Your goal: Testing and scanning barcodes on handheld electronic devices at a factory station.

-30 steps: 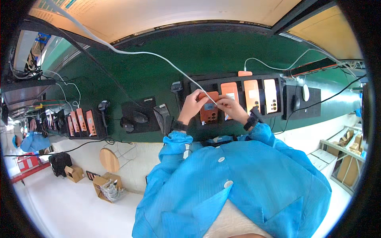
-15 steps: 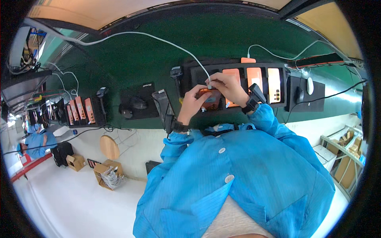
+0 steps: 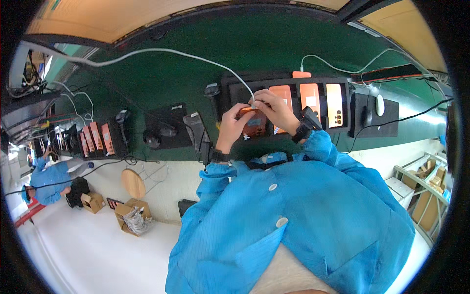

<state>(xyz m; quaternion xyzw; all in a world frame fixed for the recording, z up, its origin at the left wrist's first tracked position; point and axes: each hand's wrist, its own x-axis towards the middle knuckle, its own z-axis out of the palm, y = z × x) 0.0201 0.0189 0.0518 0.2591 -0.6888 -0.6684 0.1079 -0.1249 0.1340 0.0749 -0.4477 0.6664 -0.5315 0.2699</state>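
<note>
At the bench, my left hand [image 3: 232, 125] grips an orange phone [image 3: 255, 127] by its left side and top edge. My right hand [image 3: 274, 109] is closed on the plug of a white charging cable [image 3: 226, 67] at the phone's top edge; the fingers hide how far the plug sits in it. Beneath and beside my hands lies a black slotted tray [image 3: 237, 94]. Its slots hold an orange phone [image 3: 281, 93], another orange phone [image 3: 310, 94] and a paler phone [image 3: 335, 105] with dark camera rings.
An orange phone [image 3: 301, 74] on a white cable sits behind the tray. A dark handheld device [image 3: 197, 131] lies left of my hands, near a black mat [image 3: 164, 117]. A white mouse [image 3: 380, 104] is at right. Farther left, a co-worker in blue [image 3: 51, 181] stands by another phone tray [image 3: 119, 142].
My hands keep hold of the phone and plug, with little movement. The whole view has shifted slightly. The co-worker at far left has come further into view.
</note>
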